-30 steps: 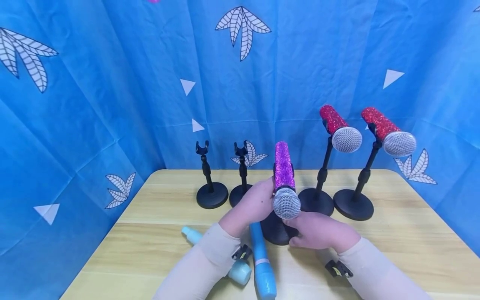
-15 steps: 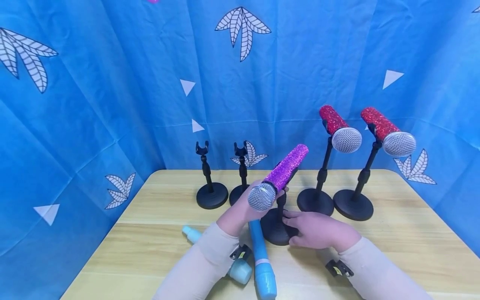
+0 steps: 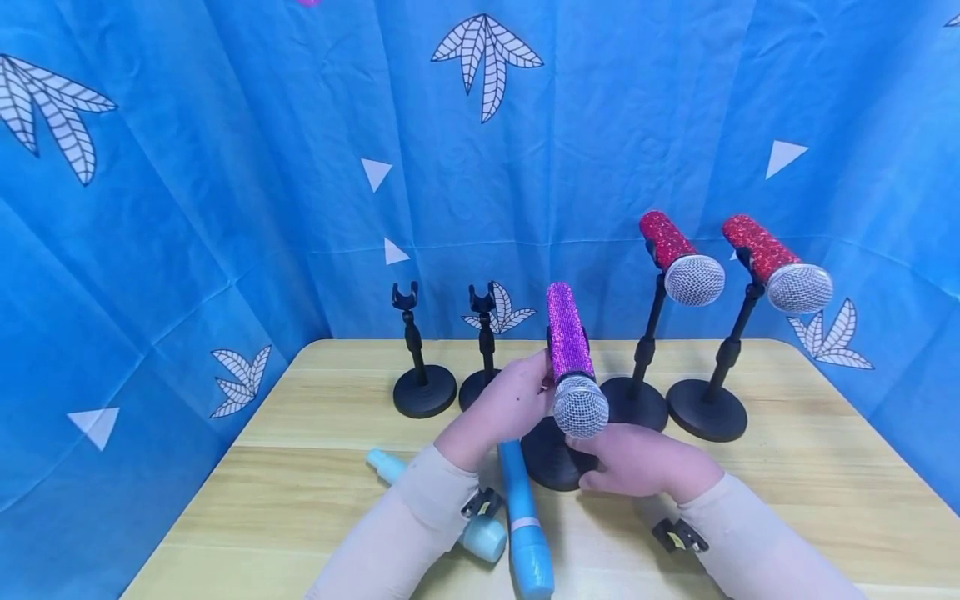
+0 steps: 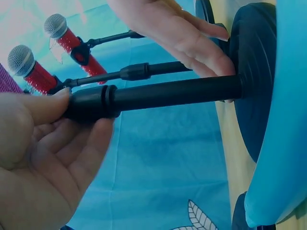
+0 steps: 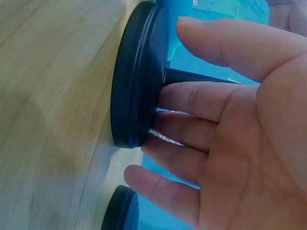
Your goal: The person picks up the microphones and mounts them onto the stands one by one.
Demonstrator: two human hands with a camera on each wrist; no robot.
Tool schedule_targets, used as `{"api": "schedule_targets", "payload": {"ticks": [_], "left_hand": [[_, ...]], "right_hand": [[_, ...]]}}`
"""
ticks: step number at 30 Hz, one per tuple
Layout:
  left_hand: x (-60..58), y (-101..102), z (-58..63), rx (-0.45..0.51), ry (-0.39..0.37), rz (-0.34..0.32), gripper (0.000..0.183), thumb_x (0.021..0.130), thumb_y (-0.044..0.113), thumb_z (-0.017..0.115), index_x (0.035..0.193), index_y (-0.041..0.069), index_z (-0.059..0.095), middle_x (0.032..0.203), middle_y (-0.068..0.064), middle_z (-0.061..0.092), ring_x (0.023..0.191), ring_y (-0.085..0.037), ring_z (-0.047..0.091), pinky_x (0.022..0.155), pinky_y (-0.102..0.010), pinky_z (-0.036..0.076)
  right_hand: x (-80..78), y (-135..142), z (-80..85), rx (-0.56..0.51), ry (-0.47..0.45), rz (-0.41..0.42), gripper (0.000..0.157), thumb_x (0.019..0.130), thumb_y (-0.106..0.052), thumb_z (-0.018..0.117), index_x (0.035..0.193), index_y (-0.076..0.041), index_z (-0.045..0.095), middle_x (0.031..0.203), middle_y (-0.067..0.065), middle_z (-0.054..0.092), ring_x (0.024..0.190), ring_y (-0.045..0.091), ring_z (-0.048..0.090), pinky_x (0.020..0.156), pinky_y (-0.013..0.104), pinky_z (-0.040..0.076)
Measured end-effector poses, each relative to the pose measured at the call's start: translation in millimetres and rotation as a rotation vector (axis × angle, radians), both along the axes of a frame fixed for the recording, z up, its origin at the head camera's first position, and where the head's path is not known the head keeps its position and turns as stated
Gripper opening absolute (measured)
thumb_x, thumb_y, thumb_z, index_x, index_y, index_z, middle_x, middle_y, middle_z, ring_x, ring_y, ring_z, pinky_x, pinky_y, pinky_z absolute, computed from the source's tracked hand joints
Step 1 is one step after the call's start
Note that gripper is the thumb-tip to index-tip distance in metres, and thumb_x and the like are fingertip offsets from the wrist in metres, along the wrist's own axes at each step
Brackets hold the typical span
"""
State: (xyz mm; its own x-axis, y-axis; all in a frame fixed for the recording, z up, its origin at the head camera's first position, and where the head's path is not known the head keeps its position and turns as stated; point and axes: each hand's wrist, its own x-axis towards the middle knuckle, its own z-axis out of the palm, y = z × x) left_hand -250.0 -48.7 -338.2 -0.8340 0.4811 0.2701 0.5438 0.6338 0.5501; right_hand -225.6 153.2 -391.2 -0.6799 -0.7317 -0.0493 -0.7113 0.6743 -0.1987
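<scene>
Purple mic has swung on its stand, head from leftward to facing the person. Left hand grips the stand's upper part, thumb opposing fingers; right hand, fingers nearly straight, touches the stand's base.

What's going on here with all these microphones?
A person is handling a black stand with a purple microphone in its holder. The left hand grips the collar high on its pole, while the right hand has its fingers at the round base. Two red microphones sit on stands to the right. On the left, two stands hold no microphone, and two blue microphones lie on the table.
</scene>
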Motion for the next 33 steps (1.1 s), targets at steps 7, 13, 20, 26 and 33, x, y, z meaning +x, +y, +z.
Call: {"api": "schedule_targets", "payload": {"ticks": [7, 13, 20, 26, 33], "left_hand": [[0.6, 4, -5.1, -0.061, 0.112, 0.059, 0.025, 0.091, 0.017, 0.063, 0.115, 0.019, 0.056, 0.105, 0.006, 0.063, 0.098, -0.009, 0.059, 0.084, -0.025, 0.048], [-0.8, 1, -5.2, -0.117, 0.111, 0.093, 0.022, 0.091, 0.026, 0.061, 0.113, 0.022, 0.059, 0.102, 0.009, 0.060, 0.097, -0.009, 0.058, 0.081, -0.029, 0.049], [-2.0, -7, 1.3, 0.004, 0.030, 0.074, 0.019, 0.095, 0.029, 0.054, 0.111, 0.023, 0.062, 0.104, 0.009, 0.061, 0.093, -0.007, 0.056, 0.078, -0.030, 0.048], [-2.1, -6, 0.4, -0.012, 0.067, 0.096, 0.015, 0.093, 0.024, 0.059, 0.107, 0.021, 0.064, 0.097, 0.009, 0.060, 0.088, -0.007, 0.055, 0.074, -0.025, 0.048], [-4.0, -3, -0.5, -0.020, 0.145, 0.096, 0.011, 0.093, 0.021, 0.059, 0.101, 0.021, 0.065, 0.097, 0.010, 0.062, 0.088, -0.005, 0.057, 0.073, -0.024, 0.048]], "right_hand": [[-1.7, 0, -0.2, -0.005, 0.001, 0.012, 0.055, 0.085, -0.036, 0.063, 0.131, -0.006, 0.055, 0.125, 0.008, 0.058, 0.113, 0.022, 0.055, 0.094, 0.039, 0.044], [-2.7, 0, -1.3, -0.010, 0.000, 0.010, 0.055, 0.085, -0.036, 0.064, 0.130, -0.006, 0.055, 0.125, 0.008, 0.059, 0.113, 0.022, 0.055, 0.094, 0.040, 0.044], [-5.6, -1, -2.8, -0.032, -0.001, 0.002, 0.052, 0.086, -0.036, 0.064, 0.128, -0.006, 0.057, 0.121, 0.008, 0.061, 0.111, 0.022, 0.056, 0.093, 0.039, 0.044], [-7.0, -3, -4.0, -0.152, 0.005, -0.090, 0.036, 0.085, -0.040, 0.066, 0.110, -0.014, 0.065, 0.093, -0.004, 0.065, 0.085, 0.010, 0.061, 0.074, 0.033, 0.050], [-7.7, -2, -4.7, -0.241, -0.007, -0.185, 0.036, 0.083, -0.047, 0.066, 0.102, -0.017, 0.061, 0.076, -0.013, 0.056, 0.070, 0.001, 0.055, 0.063, 0.029, 0.048]]}}
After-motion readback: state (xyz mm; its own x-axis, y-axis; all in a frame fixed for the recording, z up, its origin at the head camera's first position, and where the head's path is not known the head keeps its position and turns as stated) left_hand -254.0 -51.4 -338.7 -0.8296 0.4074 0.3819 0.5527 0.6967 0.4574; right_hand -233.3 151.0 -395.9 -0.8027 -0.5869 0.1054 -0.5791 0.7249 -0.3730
